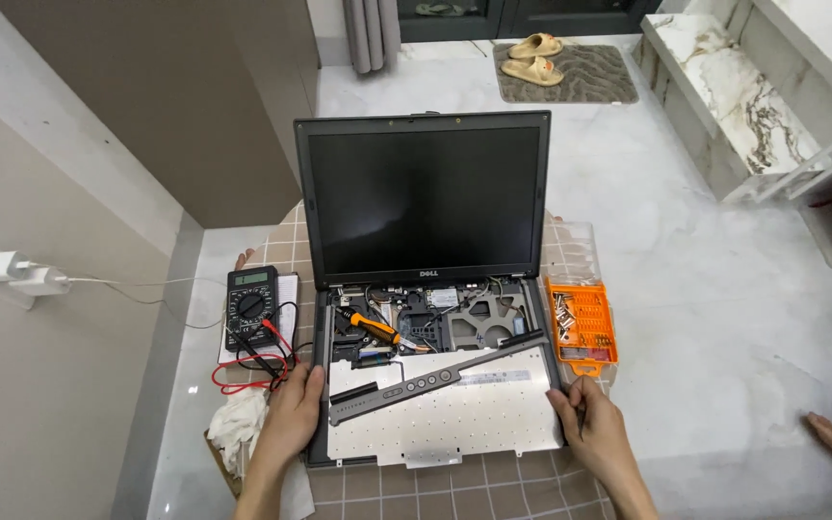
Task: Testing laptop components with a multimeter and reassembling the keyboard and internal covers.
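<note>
1. Here both hands rest at the lower corners of the laptop [426,289], mid-frame on the bench [493,491]: left hand [293,416] and right hand [594,431] loosely curled, gripping the edges of the upturned keyboard [450,419], apparently to steady it.
2. A loose trim strip [435,377] lies slantwise across it.
3. A screwdriver [375,327] sits in the opened chassis, within reach.
4. The multimeter [251,306] lies left, the orange bit case [583,325] right, flanking the work.
</note>
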